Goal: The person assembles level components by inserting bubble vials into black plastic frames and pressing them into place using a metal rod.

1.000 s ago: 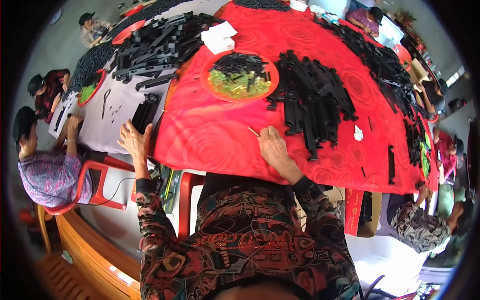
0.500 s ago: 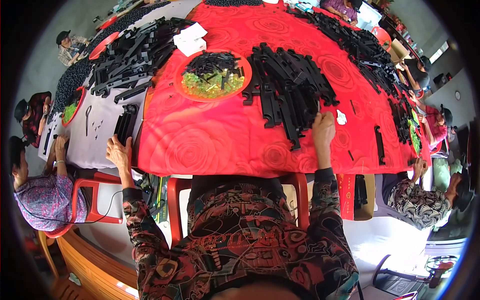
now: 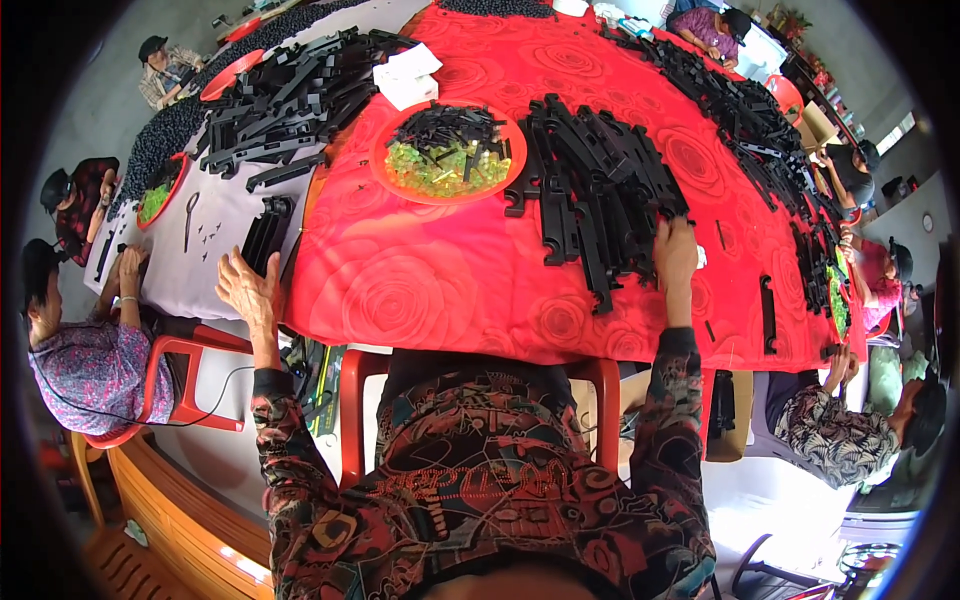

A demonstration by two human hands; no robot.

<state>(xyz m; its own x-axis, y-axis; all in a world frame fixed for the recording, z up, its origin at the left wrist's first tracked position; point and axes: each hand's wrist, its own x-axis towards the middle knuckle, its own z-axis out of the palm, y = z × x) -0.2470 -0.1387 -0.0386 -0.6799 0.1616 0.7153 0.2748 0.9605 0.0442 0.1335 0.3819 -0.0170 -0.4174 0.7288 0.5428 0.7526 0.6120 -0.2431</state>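
Note:
My left hand (image 3: pixel 250 288) is open, fingers spread, just in front of a short stack of long black plastic parts (image 3: pixel 268 232) on the pale cloth. My right hand (image 3: pixel 676 258) is bent at the fingers against the right edge of a big heap of black plastic parts (image 3: pixel 590 190) on the red cloth. Those fingers look closed; whatever is between them is hidden by the hand and the dark parts. Left of the heap, an orange-red plate (image 3: pixel 378 170) holds small black strips (image 3: pixel 450 130) and yellow-green translucent bits (image 3: pixel 440 175).
Folded white paper (image 3: pixel 408 76) lies behind the plate. More black parts pile up at the left (image 3: pixel 300 100) and right (image 3: pixel 765 140). A dark looped tool (image 3: pixel 189 215) rests on the pale cloth (image 3: pixel 180 270). Co-workers (image 3: pixel 100 360) sit on both sides. The red tablecloth (image 3: pixel 400 290) spreads before me.
My left hand has let go of the stacked black parts and spread its fingers. My right hand, earlier pinching something thin, has moved right to the heap's edge. The view has shifted slightly.

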